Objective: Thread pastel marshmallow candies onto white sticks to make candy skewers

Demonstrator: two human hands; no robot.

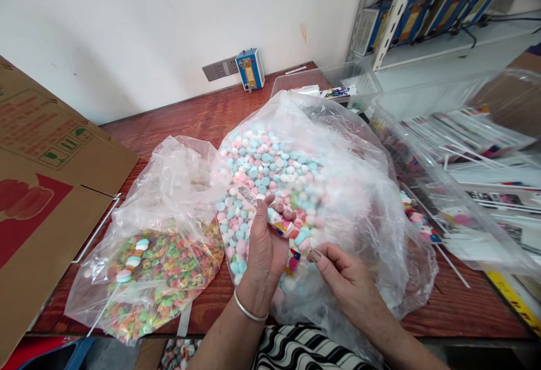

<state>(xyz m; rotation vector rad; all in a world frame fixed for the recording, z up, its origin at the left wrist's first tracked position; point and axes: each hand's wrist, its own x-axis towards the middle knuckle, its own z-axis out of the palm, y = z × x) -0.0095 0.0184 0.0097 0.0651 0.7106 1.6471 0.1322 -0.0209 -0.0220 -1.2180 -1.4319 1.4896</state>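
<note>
Observed large clear bag (pixel 372 201) at centre of the wooden table (pixel 190 116), mouth open toward the near edge, filled with pastel pieces (pixel 270 161) in pink, blue and white. Noted left hand (pixel 264 246) at the bag mouth, fingers curled shut round a small cluster (pixel 287 224) of the same pieces plus a printed scrap; exact make-up of the cluster too small to tell. Logged silver bangle (pixel 249 311) on that wrist. Found right hand (pixel 342 280) just beside the left, low against the bag film, thumb stretched toward the cluster, other fingers bent under and hidden; could not tell whether anything was gripped.

Recorded second clear bag (pixel 177 178) touching the first on its left side, slumped, holding ring-shaped pieces (pixel 169 268) in orange, green and yellow. Spotted short stack of pastel pieces on a stick (pixel 133 260) lying among them.

Marked cardboard box (pixel 51 190) at far left, flaps open, red print on one face. Listed clear bins (pixel 443 190) along the right side, stocked with white sticks and printed packets; another clear bin (pixel 321 77) behind the big bag. Saw wall socket (pixel 220 68) and small blue device (pixel 250 68) at the back edge, against the white wall. Noted white shelf (pixel 397 15) at upper right carrying more blue units. Caught striped cloth (pixel 296 347) at bottom edge, under the forearms.
</note>
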